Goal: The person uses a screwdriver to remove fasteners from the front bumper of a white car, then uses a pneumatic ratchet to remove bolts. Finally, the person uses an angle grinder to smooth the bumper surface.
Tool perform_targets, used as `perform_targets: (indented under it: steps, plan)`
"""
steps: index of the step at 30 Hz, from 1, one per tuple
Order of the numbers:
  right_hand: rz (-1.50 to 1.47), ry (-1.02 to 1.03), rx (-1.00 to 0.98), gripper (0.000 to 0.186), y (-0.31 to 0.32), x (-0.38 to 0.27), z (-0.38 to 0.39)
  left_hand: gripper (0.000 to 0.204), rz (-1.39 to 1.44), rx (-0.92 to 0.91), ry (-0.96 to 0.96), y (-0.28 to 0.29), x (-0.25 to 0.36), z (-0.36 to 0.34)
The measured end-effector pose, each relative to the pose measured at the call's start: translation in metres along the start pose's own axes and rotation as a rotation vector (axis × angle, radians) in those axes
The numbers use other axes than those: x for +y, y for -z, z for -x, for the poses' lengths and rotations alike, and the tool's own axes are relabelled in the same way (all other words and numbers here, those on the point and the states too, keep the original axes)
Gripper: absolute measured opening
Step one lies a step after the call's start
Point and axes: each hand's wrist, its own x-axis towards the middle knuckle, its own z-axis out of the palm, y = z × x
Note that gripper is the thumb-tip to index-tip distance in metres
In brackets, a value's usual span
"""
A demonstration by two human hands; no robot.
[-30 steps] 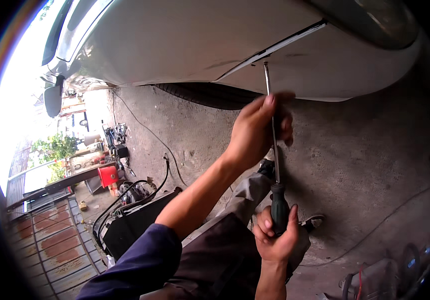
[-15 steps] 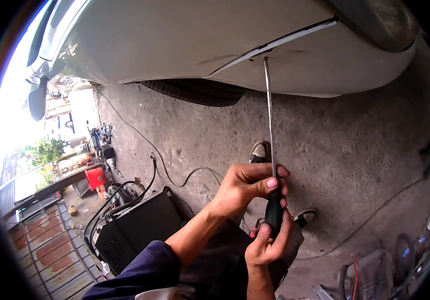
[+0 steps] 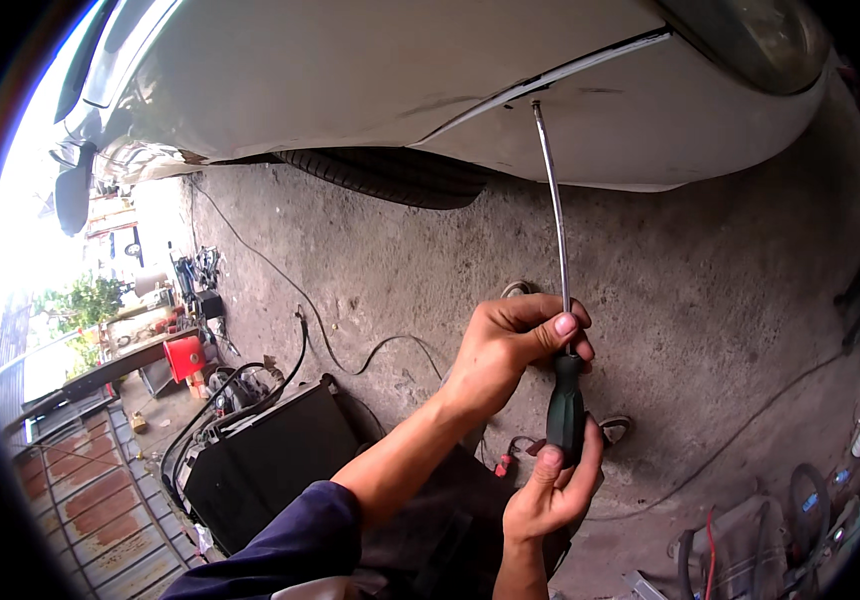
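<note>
Long-shanked screwdriver (image 3: 560, 240), right out in front, is held up to the car, its tip brought to the pale bumper (image 3: 650, 125) just below the white strip (image 3: 550, 77) edged by a dark gap. Whether the tip is seated in a screw there is too small to be told. It is aimed toward the top of the view, away from the wearer, while the dark green handle (image 3: 566, 405) is turned back toward the wearer. The long axis is set nearly upright in the view, tilted slightly left at the tip end, and a faint curve is seen along the bright metal shank.

Both hands are on it! By the left hand (image 3: 515, 345) the shank is pinched between thumb and fingers, right above the handle. By the right hand (image 3: 550, 500) the handle's butt end is grasped, with thumb and fingers wrapped about it.

Around the action, a treaded tyre (image 3: 380, 175) is half covered by the bodywork left of the shank, and a headlight (image 3: 760, 45) is seen at upper right. Below, the concrete floor (image 3: 710, 290) is crossed by a thin cable (image 3: 354, 372), and a black panel (image 3: 275, 450) is propped left of the forearm.
</note>
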Motion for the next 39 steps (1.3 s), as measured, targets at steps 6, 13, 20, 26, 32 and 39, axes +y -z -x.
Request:
perform_targets:
  steps: [6, 13, 20, 26, 32, 39]
  plan:
    - [-1.446, -1.176, -0.146, 0.049, 0.012, -0.014, -0.030, 0.024, 0.163, -0.055, -0.025, -0.001, -0.004, -0.007]
    - [-0.258, -0.259, -0.037, 0.051, -0.003, -0.009, -0.009, 0.024, 0.164, -0.044, -0.036, -0.003, -0.005, -0.005]
    - [-1.218, -0.970, -0.278, 0.056, 0.011, -0.013, -0.018, 0.026, 0.258, -0.059, -0.016, -0.003, -0.002, -0.011]
    - [-0.806, -0.585, -0.131, 0.054, 0.002, -0.023, -0.020, 0.026, 0.240, -0.029, -0.015, -0.008, -0.001, -0.013]
    - [-1.538, -1.203, -0.235, 0.053, 0.018, -0.005, -0.029, 0.026, 0.277, -0.030, -0.015, -0.008, 0.004, -0.013]
    - [-0.190, -0.174, -0.079, 0.058, 0.004, -0.001, -0.014, 0.028, 0.242, -0.028, -0.034, -0.008, 0.003, -0.012]
